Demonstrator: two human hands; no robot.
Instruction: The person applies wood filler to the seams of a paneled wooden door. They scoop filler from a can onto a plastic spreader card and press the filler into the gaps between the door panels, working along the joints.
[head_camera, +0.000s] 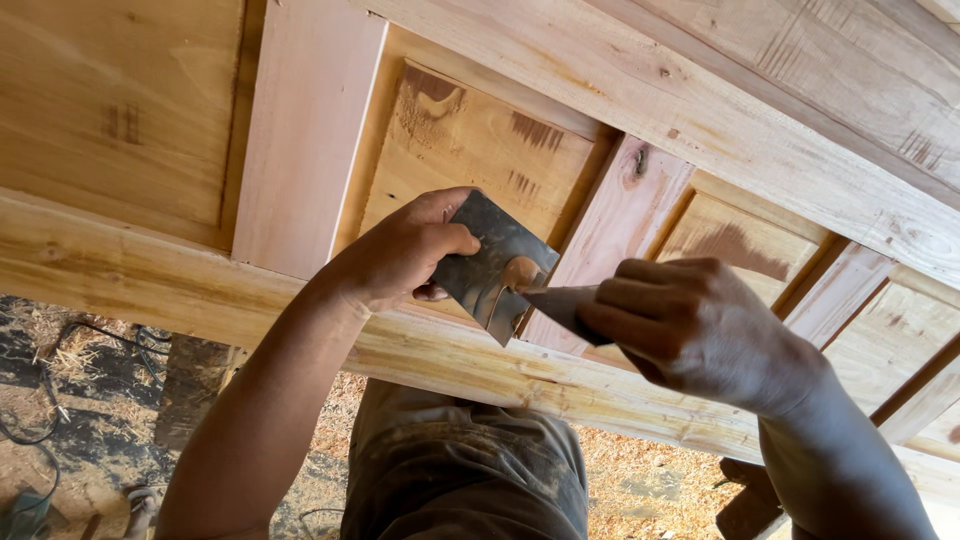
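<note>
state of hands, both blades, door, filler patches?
left hand: gripping flat metal plate, tilted, filler dab on it
right hand: gripping putty knife, tip touching plate
wooden panel door: lying flat, unpainted
filler patches: smeared on panel

No packages, labels, signs or screens show anywhere in this view.

Carpentry workshop, an unfinished panelled wooden door (600, 130) lying under the hands, sawdust covering the ground (640, 490) below, cables (60, 380) trailing left
</note>
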